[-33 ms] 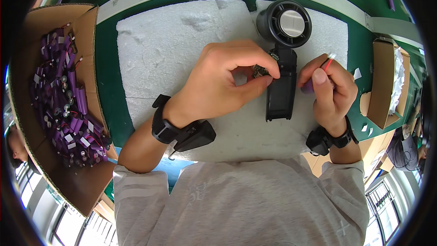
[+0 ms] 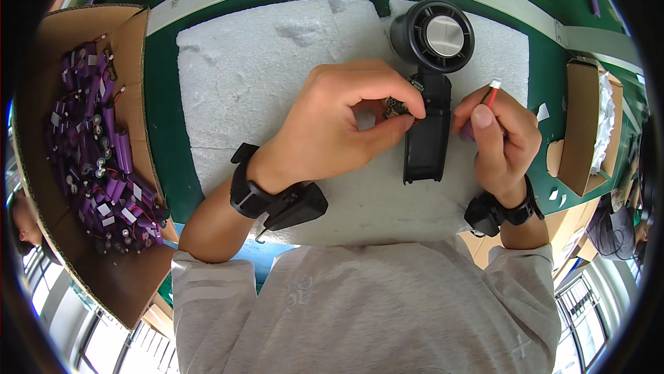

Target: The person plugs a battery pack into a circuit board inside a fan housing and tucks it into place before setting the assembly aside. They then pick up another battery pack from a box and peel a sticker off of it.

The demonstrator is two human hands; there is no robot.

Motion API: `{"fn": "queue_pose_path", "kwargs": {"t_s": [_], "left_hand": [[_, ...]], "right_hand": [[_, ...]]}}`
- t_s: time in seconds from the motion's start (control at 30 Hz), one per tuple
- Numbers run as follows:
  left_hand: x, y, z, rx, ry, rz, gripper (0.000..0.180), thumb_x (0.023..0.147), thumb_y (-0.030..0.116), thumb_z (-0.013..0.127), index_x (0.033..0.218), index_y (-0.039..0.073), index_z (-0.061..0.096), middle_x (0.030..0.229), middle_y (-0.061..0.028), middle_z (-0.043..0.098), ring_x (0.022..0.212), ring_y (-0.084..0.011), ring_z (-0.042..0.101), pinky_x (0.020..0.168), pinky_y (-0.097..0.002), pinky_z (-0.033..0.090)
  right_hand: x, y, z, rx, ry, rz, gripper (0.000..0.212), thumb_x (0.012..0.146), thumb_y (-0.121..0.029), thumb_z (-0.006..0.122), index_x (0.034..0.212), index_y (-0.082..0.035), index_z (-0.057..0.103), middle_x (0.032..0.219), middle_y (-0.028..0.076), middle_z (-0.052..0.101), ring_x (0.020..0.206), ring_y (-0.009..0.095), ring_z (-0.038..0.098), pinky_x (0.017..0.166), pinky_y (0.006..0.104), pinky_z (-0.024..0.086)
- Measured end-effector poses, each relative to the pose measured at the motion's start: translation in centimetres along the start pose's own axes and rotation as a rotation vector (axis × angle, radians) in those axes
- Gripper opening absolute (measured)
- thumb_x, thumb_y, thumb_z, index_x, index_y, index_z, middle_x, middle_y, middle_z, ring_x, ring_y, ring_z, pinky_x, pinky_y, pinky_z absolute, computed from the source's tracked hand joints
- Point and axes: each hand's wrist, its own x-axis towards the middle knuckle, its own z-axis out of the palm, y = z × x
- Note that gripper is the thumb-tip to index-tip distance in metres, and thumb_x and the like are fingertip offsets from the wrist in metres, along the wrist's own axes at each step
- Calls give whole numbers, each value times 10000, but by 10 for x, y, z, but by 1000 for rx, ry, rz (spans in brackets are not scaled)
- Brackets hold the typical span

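Note:
On the white foam sheet point(image 2: 242, 77) lies a black handheld fan, its round head point(image 2: 432, 35) at the far end and its open handle shell point(image 2: 427, 139) pointing toward me. My left hand point(image 2: 346, 115) is closed, thumb and forefinger pinching a small green circuit board point(image 2: 396, 107) at the left edge of the handle. Just right of the handle, my right hand point(image 2: 505, 142) is closed around a purple battery point(image 2: 470, 131), mostly hidden by the fingers. Its red and black wires point(image 2: 490, 97) stick up past the thumb, ending in a white connector plug point(image 2: 495, 84).
A tall cardboard box point(image 2: 149, 284) at the left holds many purple batteries point(image 2: 97, 146) with wires. At the right stands a smaller cardboard box point(image 2: 581, 125) with white wrapping inside. Small white paper scraps point(image 2: 543, 111) lie on the green table point(image 2: 169, 118).
My right hand has shifted slightly left, and the white connector has swung left and a little upward. The left hand, circuit board and fan stay where they were.

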Motion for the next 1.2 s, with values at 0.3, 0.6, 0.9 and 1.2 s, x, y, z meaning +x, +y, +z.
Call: {"fn": "queue_pose_path", "kwargs": {"t_s": [0.3,0.6,0.9,1.2], "left_hand": [[-1,3,2,-117,19,29,130,798,13,725,901,-3,648,847,-73,595,751,-139,565,626,-238,475],[1,-1,-3,31,1,101,106,814,28,717,890,-7,651,807,-70,588,657,-124,532,570,-238,425],[-1,2,1,-304,9,-138,189,782,-65,707,943,-9,625,889,-49,612,780,-102,592,674,-230,500],[3,8,-12,-367,-80,-285,297,758,-165,652,1011,-15,607,983,-65,624,909,-130,625,798,-254,541]], "right_hand": [[8,-6,11,-275,-81,-320,135,698,-46,741,824,-37,693,610,30,533,425,135,475,374,261,335],[5,-8,13,-267,-79,-237,153,687,-32,755,832,-52,710,643,24,544,447,127,485,376,268,338],[6,-8,11,-126,-97,-85,185,715,4,749,892,-43,728,684,48,544,550,138,510,449,256,354],[8,-14,12,-174,-187,-30,156,704,21,741,849,-35,724,656,35,509,522,128,474,451,261,336]]}}
